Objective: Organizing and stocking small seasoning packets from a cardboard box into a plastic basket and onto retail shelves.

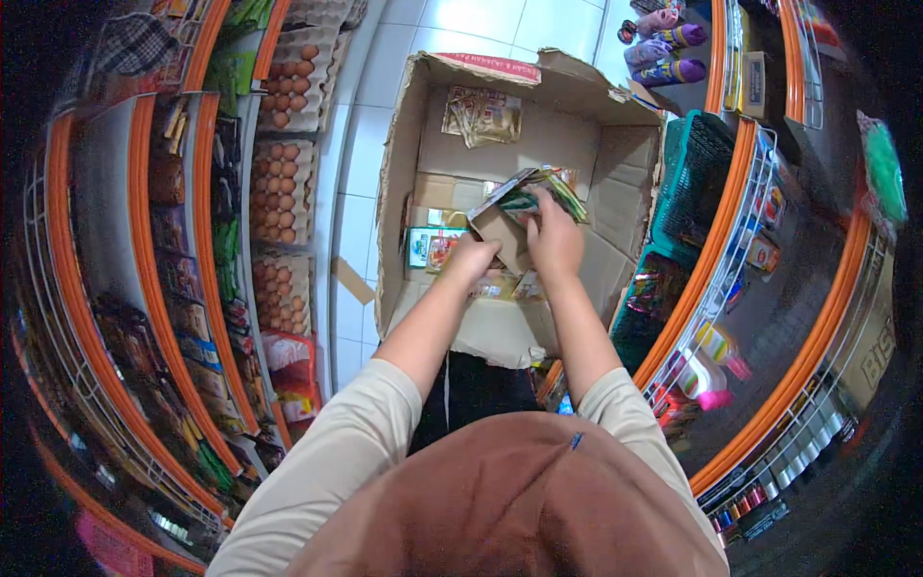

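Observation:
A large open cardboard box (pixel 505 346) with torn edges stands before me. Over its inside, my left hand (pixel 472 260) grips the near left edge of a small cardboard carton (pixel 502 229), which is tilted. My right hand (pixel 555 231) has its fingers on green and yellow sachets (pixel 559 189) at the carton's far right side; the fingertips are partly hidden. Gold sachets (pixel 497 115) lie at the far end of the big box. A green-and-white packet (pixel 427 247) lies at its left wall, and clear-wrapped packets (pixel 494 286) lie partly behind my hands.
Egg trays (pixel 285 191) stack on the low shelf at left, beside white floor tiles (pixel 357 166). A cardboard scrap (pixel 353 280) lies on the tiles. Green plastic baskets (pixel 674 180) stand close against the box's right side. Orange-edged shelves (pixel 721 252) curve along both sides.

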{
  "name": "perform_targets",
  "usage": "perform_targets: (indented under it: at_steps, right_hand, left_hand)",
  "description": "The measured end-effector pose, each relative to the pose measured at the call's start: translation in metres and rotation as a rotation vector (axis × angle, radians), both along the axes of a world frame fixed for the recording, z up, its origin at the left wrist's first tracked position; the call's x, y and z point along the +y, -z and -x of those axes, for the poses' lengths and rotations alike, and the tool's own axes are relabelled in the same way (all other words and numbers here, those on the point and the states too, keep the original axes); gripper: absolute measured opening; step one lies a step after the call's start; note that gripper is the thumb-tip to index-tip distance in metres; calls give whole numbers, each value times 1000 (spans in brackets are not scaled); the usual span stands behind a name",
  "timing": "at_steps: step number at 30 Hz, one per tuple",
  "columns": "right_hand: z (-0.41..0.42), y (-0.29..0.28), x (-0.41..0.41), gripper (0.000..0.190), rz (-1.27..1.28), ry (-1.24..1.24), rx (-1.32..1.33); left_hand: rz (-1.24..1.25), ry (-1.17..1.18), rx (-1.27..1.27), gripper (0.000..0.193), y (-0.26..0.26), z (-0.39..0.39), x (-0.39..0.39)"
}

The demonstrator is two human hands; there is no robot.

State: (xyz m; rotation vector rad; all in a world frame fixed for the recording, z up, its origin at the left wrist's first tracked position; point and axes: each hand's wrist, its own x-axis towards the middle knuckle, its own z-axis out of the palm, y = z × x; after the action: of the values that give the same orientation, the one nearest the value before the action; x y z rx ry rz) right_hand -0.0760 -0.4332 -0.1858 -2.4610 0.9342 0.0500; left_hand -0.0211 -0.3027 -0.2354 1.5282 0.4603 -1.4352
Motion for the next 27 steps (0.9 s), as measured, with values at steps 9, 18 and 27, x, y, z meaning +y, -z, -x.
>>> perform_targets:
  at_steps: [9,18,27]
  right_hand:
    - [-1,-16,5,59,428,41,23]
    - [36,-64,-1,35,76,547,-413]
    - [-7,51,100,35,-437,-239,-112]
  left_hand:
    - [103,-8,72,40,-41,-2,-7]
    - [65,31,-6,44,-106,-56,10]
    - [53,61,-46,47,-108,-120,17]
